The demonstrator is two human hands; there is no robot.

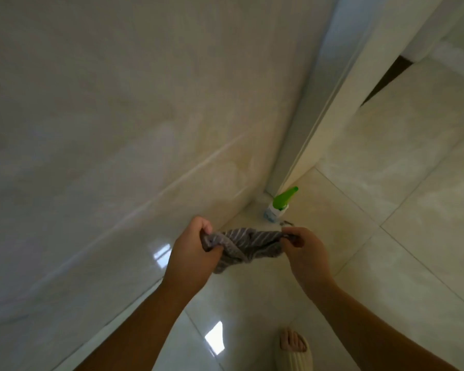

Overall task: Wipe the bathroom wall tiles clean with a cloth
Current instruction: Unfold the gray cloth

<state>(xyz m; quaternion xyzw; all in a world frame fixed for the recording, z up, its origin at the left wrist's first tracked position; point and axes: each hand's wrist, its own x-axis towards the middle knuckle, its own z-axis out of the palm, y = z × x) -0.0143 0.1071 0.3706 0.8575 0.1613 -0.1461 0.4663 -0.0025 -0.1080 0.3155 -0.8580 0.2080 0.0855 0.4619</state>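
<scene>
Cloth (244,243): grey with thin pale stripes, bunched up, strung between both hands. It hangs over the floor (386,250) close to the base of the wall and looks clear of the tiles.

Left hand (196,245): fingers curled round the cloth's left end, thumb tucked under it, firm fistful. Right hand (303,250): thumb and fingertips pinching the right end, smaller bite. A loose fold droops below the left hand.

Wall tiles (105,129): large glossy cream slabs filling the left side, with one pale grout line running diagonally down across them. Nothing stands between the hands and the wall.

Writing: the only label is on the spray bottle (277,207), a white body with a bluish print and a green nozzle. It's too blurred to read. The bottle stands upright on the floor in the corner, where the wall meets the door frame (340,89), just beyond the cloth. A small dark bit (287,223) lies on the floor beside it; can't tell what it is.

Floor is the same glossy cream tile, with two bright window reflections (215,337) near the left forearm. A ribbed beige slipper (296,352) with toes showing is at the bottom edge, under the right forearm. Past the door frame, top right, there's a dark wedge (386,79).
</scene>
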